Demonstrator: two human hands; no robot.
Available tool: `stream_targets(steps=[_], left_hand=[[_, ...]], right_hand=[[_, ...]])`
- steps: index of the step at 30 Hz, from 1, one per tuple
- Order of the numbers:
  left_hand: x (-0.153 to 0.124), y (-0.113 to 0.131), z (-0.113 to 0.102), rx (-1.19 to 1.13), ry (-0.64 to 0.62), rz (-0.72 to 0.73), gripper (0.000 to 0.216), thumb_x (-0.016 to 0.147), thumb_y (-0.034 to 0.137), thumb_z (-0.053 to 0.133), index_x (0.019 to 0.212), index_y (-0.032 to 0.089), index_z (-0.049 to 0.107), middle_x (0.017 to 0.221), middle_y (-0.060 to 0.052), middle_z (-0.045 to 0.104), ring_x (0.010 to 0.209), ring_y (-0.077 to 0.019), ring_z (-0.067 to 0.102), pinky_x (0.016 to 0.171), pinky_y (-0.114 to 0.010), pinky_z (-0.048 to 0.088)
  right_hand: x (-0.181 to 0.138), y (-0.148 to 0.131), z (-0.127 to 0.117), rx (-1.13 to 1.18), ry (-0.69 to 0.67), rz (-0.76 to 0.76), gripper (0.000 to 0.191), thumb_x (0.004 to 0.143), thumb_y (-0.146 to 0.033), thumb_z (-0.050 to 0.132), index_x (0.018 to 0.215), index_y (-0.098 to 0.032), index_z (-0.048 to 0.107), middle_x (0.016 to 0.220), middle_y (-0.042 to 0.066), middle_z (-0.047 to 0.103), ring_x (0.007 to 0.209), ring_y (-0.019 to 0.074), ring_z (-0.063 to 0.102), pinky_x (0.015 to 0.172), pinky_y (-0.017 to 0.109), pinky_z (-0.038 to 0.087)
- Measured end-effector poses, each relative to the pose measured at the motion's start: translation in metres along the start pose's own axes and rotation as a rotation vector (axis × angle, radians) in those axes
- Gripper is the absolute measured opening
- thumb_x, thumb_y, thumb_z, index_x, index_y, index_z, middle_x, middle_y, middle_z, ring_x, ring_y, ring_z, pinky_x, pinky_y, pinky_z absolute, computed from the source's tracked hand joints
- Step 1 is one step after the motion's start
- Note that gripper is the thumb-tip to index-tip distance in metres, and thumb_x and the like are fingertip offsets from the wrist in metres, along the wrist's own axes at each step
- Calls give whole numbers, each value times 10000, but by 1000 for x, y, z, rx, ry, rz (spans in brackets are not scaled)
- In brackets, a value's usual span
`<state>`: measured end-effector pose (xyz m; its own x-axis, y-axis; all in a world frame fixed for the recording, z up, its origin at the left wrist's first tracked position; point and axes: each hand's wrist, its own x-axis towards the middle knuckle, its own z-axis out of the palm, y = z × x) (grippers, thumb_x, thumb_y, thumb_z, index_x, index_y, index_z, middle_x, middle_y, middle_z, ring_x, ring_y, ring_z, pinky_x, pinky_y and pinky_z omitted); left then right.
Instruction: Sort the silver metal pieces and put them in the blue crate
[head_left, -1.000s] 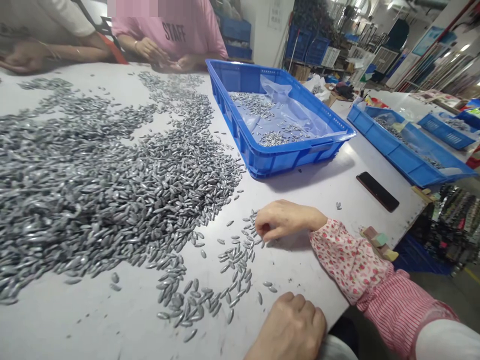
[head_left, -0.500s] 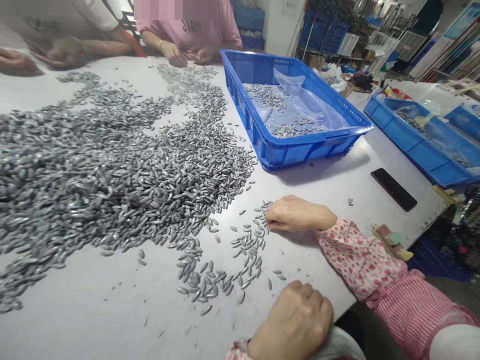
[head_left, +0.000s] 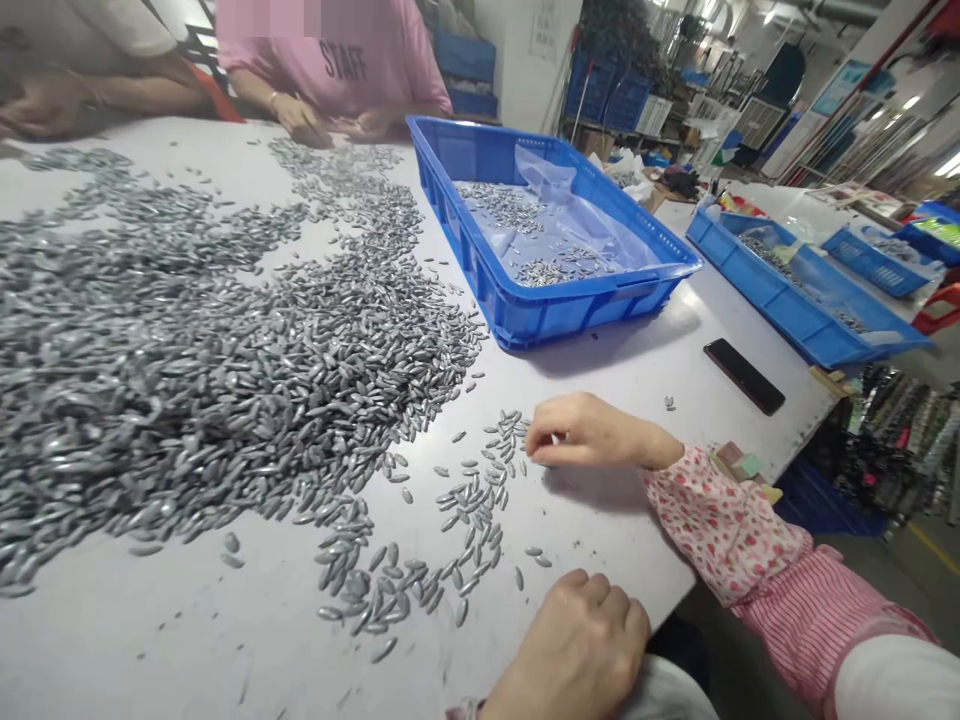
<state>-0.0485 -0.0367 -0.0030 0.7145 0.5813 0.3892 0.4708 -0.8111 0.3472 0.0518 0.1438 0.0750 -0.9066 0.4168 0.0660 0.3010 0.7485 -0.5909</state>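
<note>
A broad heap of silver-grey seed-shaped pieces [head_left: 187, 370] covers the left of the white table [head_left: 225, 640]. My right hand [head_left: 592, 430] reaches in from the right, its curled fingertips at a small loose scatter of these pieces [head_left: 480, 500]. Whether those fingers hold any piece is hidden. A floral sleeve [head_left: 720, 525] covers that forearm. My left hand [head_left: 574, 650] rests curled near the table's near edge, closest to the lower pieces [head_left: 375, 590], with nothing showing in it.
A blue plastic crate [head_left: 540, 320] lined with clear film and holding pieces stands beyond my right hand. A black phone [head_left: 744, 376] lies to the right. Another blue crate [head_left: 795, 300] stands further right. Two people sit across the table, their hands [head_left: 300, 122] near the heap.
My right hand stays at the small scatter, its fingers curling slightly. The whole view swung right, then back left. My left hand stays near the table edge.
</note>
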Motion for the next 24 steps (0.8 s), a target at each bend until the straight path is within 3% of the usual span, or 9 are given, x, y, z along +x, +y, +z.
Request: stream_targets(steps=[4,9,24], left_hand=[[2,5,-2,7,-18,0,200,852,158,684,792,167,493,717,2,603,595,-186,533,543,-326,348],[3,3,-4,-5,-36,-18,174,888,173,651,793,164,506,724,-10,609,620,-189,548,553,-324,357],[4,5,-2,-23,-30,-36,227,854,173,676,754,178,473,688,6,584,586,-178,517,541,-324,332]], right_hand=[[-2,-16,37,-96,-185,-151,140,957,-254,560,940,-172,672,889,35,650,856,145,556,786,272,437],[4,-17,68,-335,-164,-202,188,981,-294,516,915,-170,641,895,52,617,834,169,492,764,303,394],[-2,3,56,-482,-36,63,303,991,-321,475,756,-165,587,761,31,602,698,149,454,650,295,268]])
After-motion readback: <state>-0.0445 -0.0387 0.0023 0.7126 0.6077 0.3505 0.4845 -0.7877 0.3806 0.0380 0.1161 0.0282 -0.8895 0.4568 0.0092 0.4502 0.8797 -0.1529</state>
